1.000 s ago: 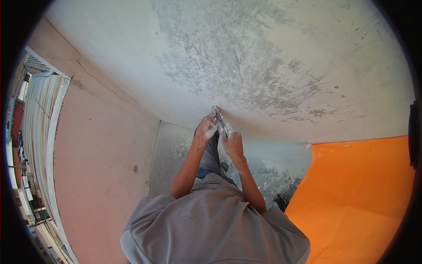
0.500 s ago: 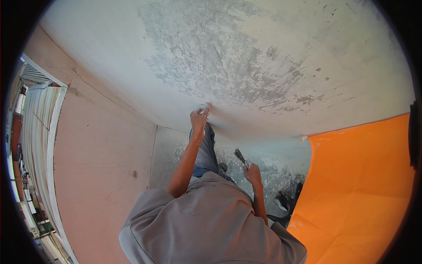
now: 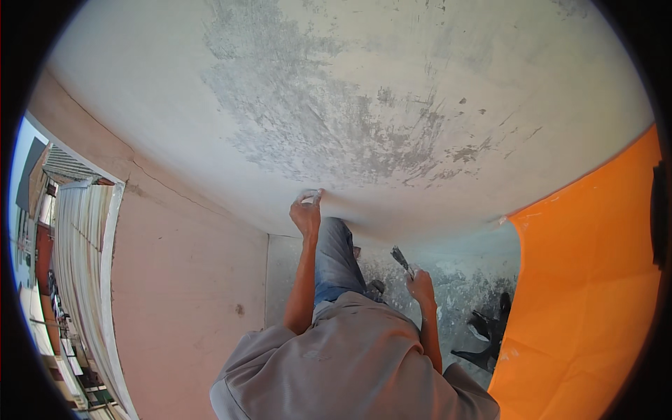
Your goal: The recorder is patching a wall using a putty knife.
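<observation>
My left hand (image 3: 306,215) is raised against the lower part of the pale wall (image 3: 532,161), its fingers bent and drawn together. A small whitish thing seems to show at its fingertips, too small to make out. Lower and to the right, away from the wall, my right hand (image 3: 421,286) is closed round the handle of a putty knife (image 3: 402,260). The knife's dark, paint-smeared blade points up and to the left. Rough grey patches (image 3: 336,126) mark the wall above my left hand.
On the left is a pinkish wall (image 3: 189,273) with a crack, beside an opening with a pale curtain (image 3: 84,224). An orange sheet (image 3: 588,280) covers the right side. White spatters dot the grey floor (image 3: 455,280), where a black object (image 3: 493,332) lies near the sheet.
The view has shifted, so the opening on the left shows more. My left hand stays at the wall, its fingers bent a little differently. The putty knife stays in my right hand.
</observation>
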A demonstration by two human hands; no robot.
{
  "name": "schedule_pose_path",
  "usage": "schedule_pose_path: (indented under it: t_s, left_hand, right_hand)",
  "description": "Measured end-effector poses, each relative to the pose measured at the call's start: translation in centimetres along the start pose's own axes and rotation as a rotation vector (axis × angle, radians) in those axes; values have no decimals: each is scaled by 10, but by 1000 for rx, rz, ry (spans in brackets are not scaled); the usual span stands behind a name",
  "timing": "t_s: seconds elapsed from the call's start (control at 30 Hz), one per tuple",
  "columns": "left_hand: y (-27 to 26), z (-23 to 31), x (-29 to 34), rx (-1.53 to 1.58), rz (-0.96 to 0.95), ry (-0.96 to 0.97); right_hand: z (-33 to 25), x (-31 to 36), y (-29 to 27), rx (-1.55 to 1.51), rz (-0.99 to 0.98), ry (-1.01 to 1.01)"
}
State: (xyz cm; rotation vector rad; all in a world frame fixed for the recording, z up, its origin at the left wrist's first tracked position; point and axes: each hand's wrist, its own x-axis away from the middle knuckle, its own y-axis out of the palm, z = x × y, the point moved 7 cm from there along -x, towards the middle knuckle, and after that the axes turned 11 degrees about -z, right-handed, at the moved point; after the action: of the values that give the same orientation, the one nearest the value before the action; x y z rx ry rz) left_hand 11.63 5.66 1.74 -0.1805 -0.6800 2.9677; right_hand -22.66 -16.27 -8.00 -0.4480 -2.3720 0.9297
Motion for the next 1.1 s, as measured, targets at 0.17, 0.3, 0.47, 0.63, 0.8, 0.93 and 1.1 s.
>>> schedule_pose_path:
  t_s: [0.17, 0.3, 0.47, 0.63, 0.8, 0.93, 1.1]
  left_hand:
    - [1, 14, 3, 71, -20, -18]
    - [4, 1, 4, 111, 39, 57]
    - [3, 13, 5, 57, 68, 95]
    - [14, -8, -1, -43, 5, 48]
    - [18, 1, 4, 74, -110, -9]
    - [21, 4, 4, 161, -150, -11]
    - [27, 6, 6, 217, -158, -19]
  right_hand:
    - [3, -5, 2, 63, -1, -10]
    - [13, -6, 10, 71, -34, -2]
    - [36, -17, 21, 144, 11, -24]
    - [6, -15, -7, 123, -9, -48]
    - [2, -15, -14, 136, 28, -96]
    - [2, -6, -17, 120, 30, -81]
    - [2, 1, -18, 167, 2, -39]
